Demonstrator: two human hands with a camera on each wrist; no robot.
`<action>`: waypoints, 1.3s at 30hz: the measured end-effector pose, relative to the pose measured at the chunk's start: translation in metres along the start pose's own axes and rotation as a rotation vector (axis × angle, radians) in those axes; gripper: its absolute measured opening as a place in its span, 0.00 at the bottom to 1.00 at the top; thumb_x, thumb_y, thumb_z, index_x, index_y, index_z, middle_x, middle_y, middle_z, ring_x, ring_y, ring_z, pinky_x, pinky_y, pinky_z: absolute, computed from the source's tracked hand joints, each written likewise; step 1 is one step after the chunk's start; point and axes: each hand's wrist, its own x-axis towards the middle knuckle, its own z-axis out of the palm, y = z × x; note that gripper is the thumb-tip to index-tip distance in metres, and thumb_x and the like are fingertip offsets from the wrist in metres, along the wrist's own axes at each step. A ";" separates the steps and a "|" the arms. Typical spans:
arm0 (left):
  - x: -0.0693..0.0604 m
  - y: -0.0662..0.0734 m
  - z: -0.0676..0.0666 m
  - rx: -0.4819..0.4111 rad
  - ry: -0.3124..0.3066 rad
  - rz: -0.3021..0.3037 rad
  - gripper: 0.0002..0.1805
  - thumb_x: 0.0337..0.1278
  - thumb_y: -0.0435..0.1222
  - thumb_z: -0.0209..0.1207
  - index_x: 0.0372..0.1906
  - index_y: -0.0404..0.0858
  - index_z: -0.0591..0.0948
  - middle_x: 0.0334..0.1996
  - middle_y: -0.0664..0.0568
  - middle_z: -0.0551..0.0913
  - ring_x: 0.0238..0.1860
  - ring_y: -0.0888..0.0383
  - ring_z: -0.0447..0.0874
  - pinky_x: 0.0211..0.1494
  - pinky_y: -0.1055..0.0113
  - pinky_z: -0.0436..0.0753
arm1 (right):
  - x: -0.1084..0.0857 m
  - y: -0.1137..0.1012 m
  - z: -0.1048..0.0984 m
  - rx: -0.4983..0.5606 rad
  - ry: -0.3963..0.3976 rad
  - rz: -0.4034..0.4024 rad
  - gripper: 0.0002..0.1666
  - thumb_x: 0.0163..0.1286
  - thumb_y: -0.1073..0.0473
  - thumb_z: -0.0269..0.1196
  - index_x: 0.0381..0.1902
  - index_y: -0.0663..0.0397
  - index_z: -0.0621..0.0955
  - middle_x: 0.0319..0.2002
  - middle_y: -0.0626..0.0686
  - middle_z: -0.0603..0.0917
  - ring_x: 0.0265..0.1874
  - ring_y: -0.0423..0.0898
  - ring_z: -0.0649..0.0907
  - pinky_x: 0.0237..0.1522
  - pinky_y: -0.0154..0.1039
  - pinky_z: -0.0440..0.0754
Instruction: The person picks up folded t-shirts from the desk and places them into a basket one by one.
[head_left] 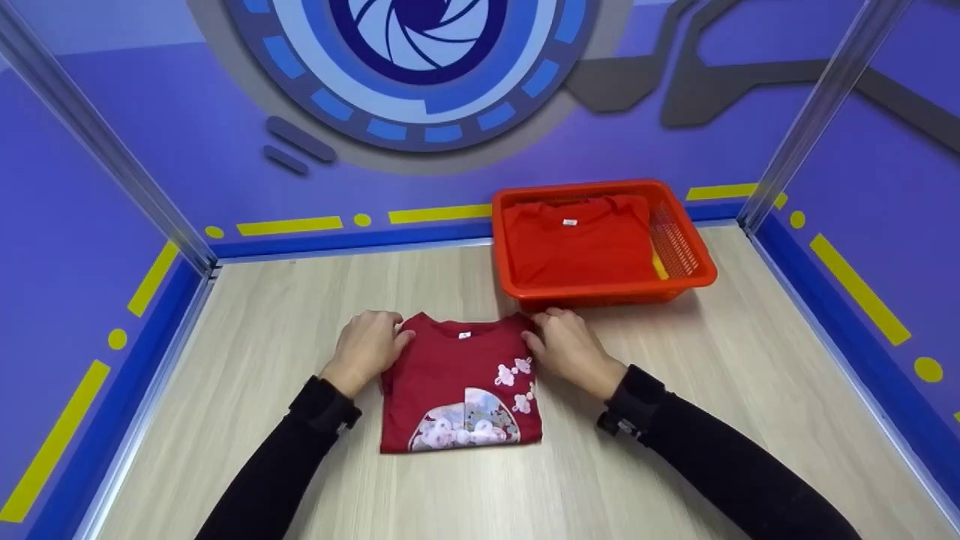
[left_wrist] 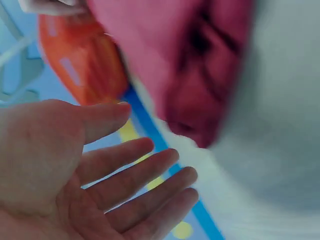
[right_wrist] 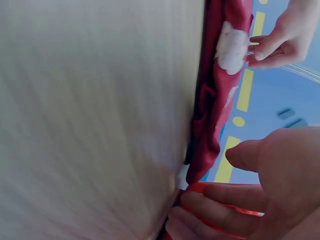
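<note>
A dark red T-shirt (head_left: 450,367), folded into a rough rectangle, lies on the table with its neckline at the far side. A pale bear print and small white shapes decorate its front. My left hand (head_left: 367,346) is beside its far left corner; in the left wrist view that hand (left_wrist: 120,175) has its fingers spread and nothing between them. At the far right corner is my right hand (head_left: 571,349). Its fingers (right_wrist: 220,205) extend near the shirt's corner in the right wrist view, thumb apart; whether they touch the cloth is hard to tell.
Behind the shirt, to the right, stands an orange plastic basket (head_left: 694,262) with a folded red shirt (head_left: 581,251) inside. A little yellow shows at that shirt's right edge. Blue-purple panels (head_left: 420,195) wall the wooden table (head_left: 285,300) at the back and both sides.
</note>
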 end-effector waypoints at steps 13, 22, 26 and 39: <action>0.019 0.000 0.011 -0.033 -0.208 -0.028 0.17 0.71 0.45 0.72 0.44 0.32 0.88 0.39 0.41 0.88 0.43 0.45 0.85 0.55 0.48 0.85 | 0.017 -0.009 0.017 0.002 -0.082 0.021 0.18 0.77 0.57 0.71 0.53 0.68 0.88 0.48 0.68 0.88 0.52 0.69 0.87 0.60 0.66 0.84; 0.024 0.006 0.013 -0.045 -0.243 0.012 0.11 0.69 0.40 0.69 0.41 0.34 0.87 0.40 0.42 0.86 0.44 0.47 0.83 0.55 0.50 0.84 | 0.022 -0.003 0.031 0.036 -0.080 0.004 0.11 0.76 0.59 0.68 0.42 0.64 0.88 0.41 0.64 0.89 0.48 0.65 0.89 0.56 0.61 0.87; 0.022 0.003 0.012 -0.082 -0.281 -0.011 0.11 0.65 0.41 0.67 0.38 0.37 0.83 0.36 0.47 0.81 0.40 0.50 0.78 0.48 0.56 0.80 | 0.014 -0.016 0.021 0.044 -0.101 0.024 0.12 0.77 0.59 0.68 0.46 0.65 0.88 0.44 0.63 0.88 0.50 0.65 0.88 0.59 0.61 0.86; 0.021 -0.008 -0.001 -0.314 -0.313 0.109 0.10 0.74 0.38 0.68 0.53 0.41 0.91 0.36 0.51 0.89 0.36 0.59 0.81 0.44 0.63 0.79 | 0.010 -0.015 0.002 0.324 -0.183 0.094 0.17 0.78 0.61 0.68 0.62 0.55 0.85 0.48 0.56 0.89 0.43 0.49 0.85 0.49 0.46 0.85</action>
